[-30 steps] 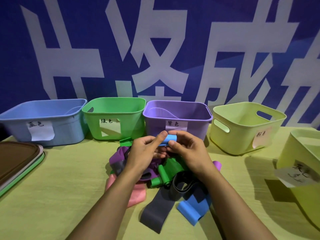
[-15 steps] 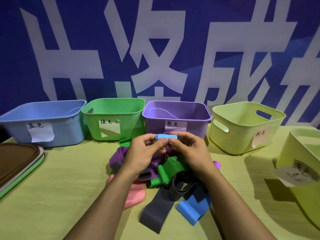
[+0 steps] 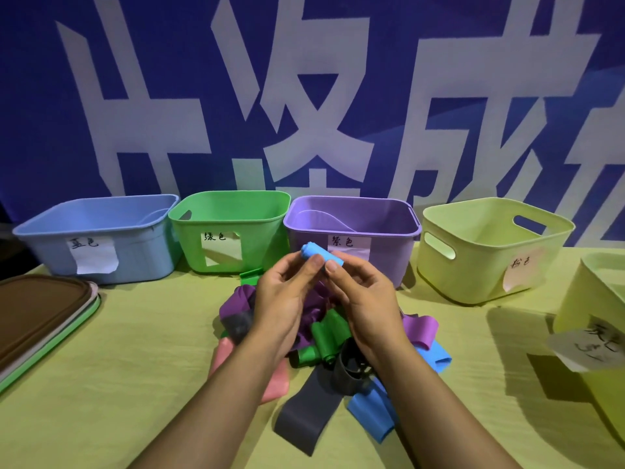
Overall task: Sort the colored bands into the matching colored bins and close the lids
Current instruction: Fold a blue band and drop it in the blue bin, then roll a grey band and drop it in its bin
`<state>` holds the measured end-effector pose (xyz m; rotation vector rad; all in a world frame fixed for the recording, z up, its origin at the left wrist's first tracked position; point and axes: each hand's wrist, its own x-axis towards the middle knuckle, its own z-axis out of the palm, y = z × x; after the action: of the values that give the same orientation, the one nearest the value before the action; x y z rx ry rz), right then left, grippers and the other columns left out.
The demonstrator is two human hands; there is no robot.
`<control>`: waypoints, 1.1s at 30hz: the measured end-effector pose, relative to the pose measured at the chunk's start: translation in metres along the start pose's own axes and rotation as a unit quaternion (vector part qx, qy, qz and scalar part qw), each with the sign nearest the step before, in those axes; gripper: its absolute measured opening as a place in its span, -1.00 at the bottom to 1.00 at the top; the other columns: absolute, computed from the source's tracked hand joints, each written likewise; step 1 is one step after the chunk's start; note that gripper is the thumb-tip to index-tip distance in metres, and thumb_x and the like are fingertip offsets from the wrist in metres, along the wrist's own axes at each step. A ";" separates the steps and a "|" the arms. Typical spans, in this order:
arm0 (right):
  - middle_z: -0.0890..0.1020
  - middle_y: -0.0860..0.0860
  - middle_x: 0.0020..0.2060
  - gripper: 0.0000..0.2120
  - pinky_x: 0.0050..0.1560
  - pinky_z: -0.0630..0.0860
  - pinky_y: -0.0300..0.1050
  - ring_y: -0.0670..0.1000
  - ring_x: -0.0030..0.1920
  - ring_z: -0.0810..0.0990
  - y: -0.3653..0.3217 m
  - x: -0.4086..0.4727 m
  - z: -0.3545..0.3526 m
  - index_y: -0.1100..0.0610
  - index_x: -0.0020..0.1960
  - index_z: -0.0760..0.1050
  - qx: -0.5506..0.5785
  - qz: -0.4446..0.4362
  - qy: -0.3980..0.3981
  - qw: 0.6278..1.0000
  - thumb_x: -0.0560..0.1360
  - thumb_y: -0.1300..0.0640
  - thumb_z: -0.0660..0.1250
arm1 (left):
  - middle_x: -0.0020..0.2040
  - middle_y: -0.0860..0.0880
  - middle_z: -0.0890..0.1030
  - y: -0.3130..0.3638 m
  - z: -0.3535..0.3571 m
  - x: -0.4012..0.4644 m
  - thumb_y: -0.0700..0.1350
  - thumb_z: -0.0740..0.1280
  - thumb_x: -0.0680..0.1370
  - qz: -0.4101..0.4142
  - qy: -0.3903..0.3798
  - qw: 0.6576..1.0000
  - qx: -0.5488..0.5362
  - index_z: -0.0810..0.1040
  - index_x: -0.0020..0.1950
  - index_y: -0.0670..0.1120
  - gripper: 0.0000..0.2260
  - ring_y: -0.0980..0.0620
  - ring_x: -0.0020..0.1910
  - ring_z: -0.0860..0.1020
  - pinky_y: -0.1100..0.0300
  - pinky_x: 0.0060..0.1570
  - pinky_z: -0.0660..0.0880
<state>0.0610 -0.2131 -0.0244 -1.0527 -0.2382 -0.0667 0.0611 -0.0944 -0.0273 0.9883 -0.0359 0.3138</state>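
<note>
Both hands hold a rolled blue band [image 3: 319, 254] above the pile, in front of the purple bin [image 3: 351, 228]. My left hand [image 3: 287, 299] pinches its left part and my right hand [image 3: 365, 299] pinches its right end. Under the hands lies a heap of loose bands: purple [image 3: 236, 299], green [image 3: 324, 336], pink [image 3: 277, 384], grey [image 3: 304, 421] and blue [image 3: 372, 414]. Open bins stand in a row at the back: blue [image 3: 98, 228], green [image 3: 230, 218], then purple.
Two yellow-green bins stand on the right, one at the back [image 3: 490, 252] and one at the right edge [image 3: 598, 326], each with a paper label. A stack of lids [image 3: 37, 319] lies at the left edge. A blue banner forms the wall behind.
The hands have lifted the blue roll a little and turned it, so its left end now shows. The view has tilted slightly; the pile has not moved.
</note>
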 end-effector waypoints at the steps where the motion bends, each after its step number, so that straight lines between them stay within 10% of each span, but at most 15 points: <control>1: 0.76 0.08 -0.01 -0.80 0.08 0.62 -0.13 -0.04 -0.01 0.70 -0.002 -0.001 0.000 0.17 0.15 0.65 -0.064 -0.031 -0.001 0.997 0.54 0.28 0.44 | 0.09 -0.18 0.70 0.001 0.001 -0.001 -0.13 0.52 0.37 -0.003 -0.005 1.000 -0.014 0.61 0.20 -0.24 -0.57 -0.05 0.06 0.68 0.15 0.14 0.63; 10: 0.49 -0.08 0.25 -0.60 0.36 0.40 -0.19 -0.08 0.29 0.50 0.007 -0.008 -0.004 0.04 0.45 0.46 -0.479 -0.218 -0.070 0.847 0.64 -0.02 0.32 | 0.06 -0.04 0.70 0.063 -0.037 0.037 -0.24 0.44 0.55 0.110 0.084 0.981 0.133 0.61 0.16 -0.10 -0.80 0.06 0.03 0.68 0.24 0.01 0.63; 18: 0.46 -0.06 0.32 -0.56 0.28 0.47 -0.05 0.01 0.29 0.46 0.011 -0.023 0.017 0.04 0.45 0.45 -0.622 -0.259 -0.145 0.725 0.65 -0.14 0.25 | 0.04 -0.02 0.66 0.170 -0.141 0.105 0.00 0.56 0.49 0.164 0.217 0.815 0.512 0.60 0.32 -0.12 -0.56 0.05 0.06 0.62 0.17 0.16 0.50; 28: 0.46 -0.16 0.28 -0.56 0.21 0.49 -0.02 0.00 0.23 0.51 0.014 -0.023 0.013 -0.06 0.41 0.46 -0.637 -0.240 -0.158 0.715 0.64 -0.22 0.12 | 0.04 -0.12 0.72 0.203 -0.200 0.168 0.10 0.53 0.51 0.057 0.226 0.672 0.703 0.75 0.07 -0.06 -0.72 -0.16 0.06 0.60 -0.07 0.04 0.60; 33: 0.47 -0.21 0.25 -0.59 0.16 0.51 -0.05 -0.02 0.21 0.53 0.015 -0.021 0.011 -0.10 0.37 0.47 -0.633 -0.243 -0.147 0.720 0.64 -0.24 0.12 | 0.06 -0.12 0.71 0.193 -0.207 0.178 0.09 0.48 0.55 0.028 0.203 0.654 0.728 0.76 0.09 -0.09 -0.73 -0.17 0.02 0.58 -0.04 -0.05 0.60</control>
<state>0.0415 -0.1972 -0.0370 -2.3657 -0.8326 -0.6167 0.1543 0.2182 0.0461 2.5141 0.7211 0.6382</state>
